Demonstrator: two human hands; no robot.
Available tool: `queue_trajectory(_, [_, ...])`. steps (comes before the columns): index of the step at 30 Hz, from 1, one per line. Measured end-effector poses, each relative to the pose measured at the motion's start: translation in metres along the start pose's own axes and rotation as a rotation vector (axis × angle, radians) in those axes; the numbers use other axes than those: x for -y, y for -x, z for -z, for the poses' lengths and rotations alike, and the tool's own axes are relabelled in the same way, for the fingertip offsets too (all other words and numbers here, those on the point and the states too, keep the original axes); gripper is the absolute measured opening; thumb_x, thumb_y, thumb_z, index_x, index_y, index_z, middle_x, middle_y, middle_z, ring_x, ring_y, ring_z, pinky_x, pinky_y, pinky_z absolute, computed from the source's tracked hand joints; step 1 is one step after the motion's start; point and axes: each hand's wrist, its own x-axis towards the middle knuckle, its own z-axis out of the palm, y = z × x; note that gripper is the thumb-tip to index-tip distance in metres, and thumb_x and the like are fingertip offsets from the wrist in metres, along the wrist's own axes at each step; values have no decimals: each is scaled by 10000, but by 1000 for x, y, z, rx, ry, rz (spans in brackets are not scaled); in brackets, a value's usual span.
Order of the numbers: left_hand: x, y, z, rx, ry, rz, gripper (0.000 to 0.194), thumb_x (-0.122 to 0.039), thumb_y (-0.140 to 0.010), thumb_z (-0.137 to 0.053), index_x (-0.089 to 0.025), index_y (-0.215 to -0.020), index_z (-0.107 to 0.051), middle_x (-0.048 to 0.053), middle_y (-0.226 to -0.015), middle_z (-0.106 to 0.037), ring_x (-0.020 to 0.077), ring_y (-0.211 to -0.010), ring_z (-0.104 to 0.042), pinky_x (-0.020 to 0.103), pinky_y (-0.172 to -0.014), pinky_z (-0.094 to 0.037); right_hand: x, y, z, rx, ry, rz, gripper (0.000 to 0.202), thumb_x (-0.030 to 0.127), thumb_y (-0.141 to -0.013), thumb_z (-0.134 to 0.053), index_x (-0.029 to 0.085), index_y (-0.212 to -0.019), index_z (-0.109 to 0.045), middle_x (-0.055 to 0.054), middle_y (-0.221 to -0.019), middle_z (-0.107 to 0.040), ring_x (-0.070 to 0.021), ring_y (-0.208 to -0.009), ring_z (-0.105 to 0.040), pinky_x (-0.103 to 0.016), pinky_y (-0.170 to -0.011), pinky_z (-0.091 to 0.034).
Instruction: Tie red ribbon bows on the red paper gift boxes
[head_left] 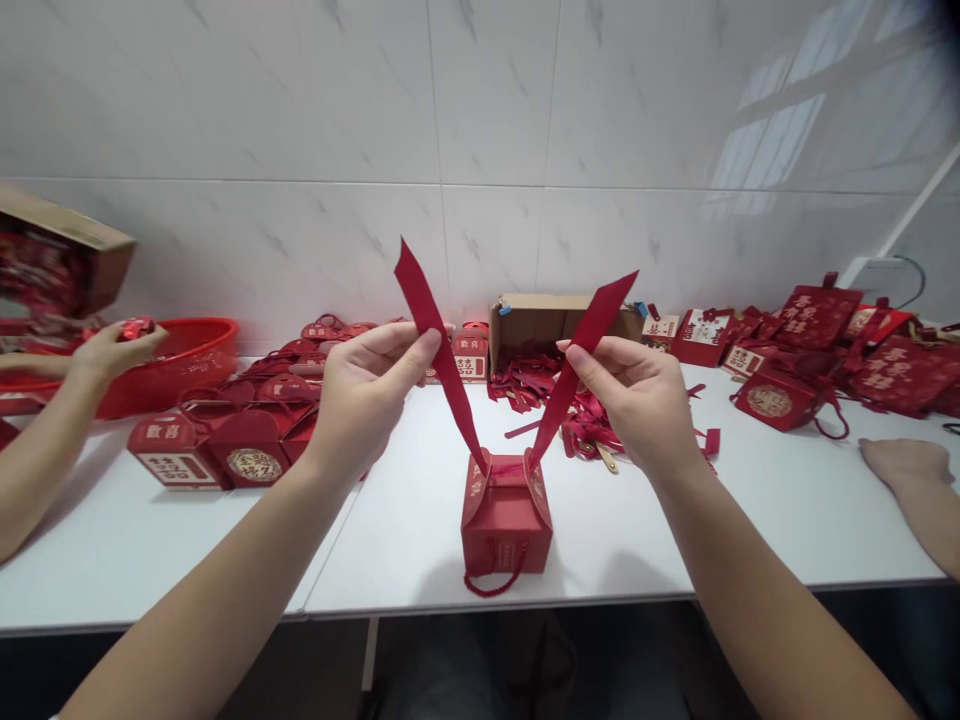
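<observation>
Nearest of all, the left forearm [217, 570] and the right forearm [757, 570] slant in from the lower corners of the head view. The left hand [367, 390] and the right hand [637, 395] each pinch a strip of red ribbon between thumb and fingers; either grip is closed firmly, a slanted end poking out above. The left tail [454, 385] and the right tail [553, 420] run down in a V to the red box [506, 535], which stands upright on the white surface [397, 550], below and between the hands. Even, gentle tension seems best, since a lopsided tug could tip or drag the box (neither hand steadies its body). Strips kept flat should lie neater.

Mind the front edge: the box sits near it, its twisted cord loop [495, 592] drooping on that side. Bare surface flanks the box, giving the hands some sideways room. Behind it, the ribbon heap [589, 430] spreads before a carton [504, 330]. Packed boxes [247, 450] crowd the left side, and another person's hand [907, 465] rests well apart on the right.
</observation>
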Motion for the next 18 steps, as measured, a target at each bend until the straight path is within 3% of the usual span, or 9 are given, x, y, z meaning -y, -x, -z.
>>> queue_trajectory(10, [-3,0,-10,41,-40,7,150,-289,-679,-721,-161,-758,-714,27,-664,-685,146,-660,-638,247,-599,-509,8,-3,-5,8,-17,33,161,344,-746,-667,228,-843,-723,-14,-795,-712,-161,-739,-658,-288,-632,-554])
queue_trajectory(18, [-8,-4,-16,49,-38,-27,167,-336,-722,-681,-172,-739,-706,16,-675,-677,120,-633,-614,230,-591,-478,11,-8,-7,76,-94,-79,201,359,-727,-683,196,-840,-719,-25,-774,-712,-153,-714,-670,-295,-670,-570])
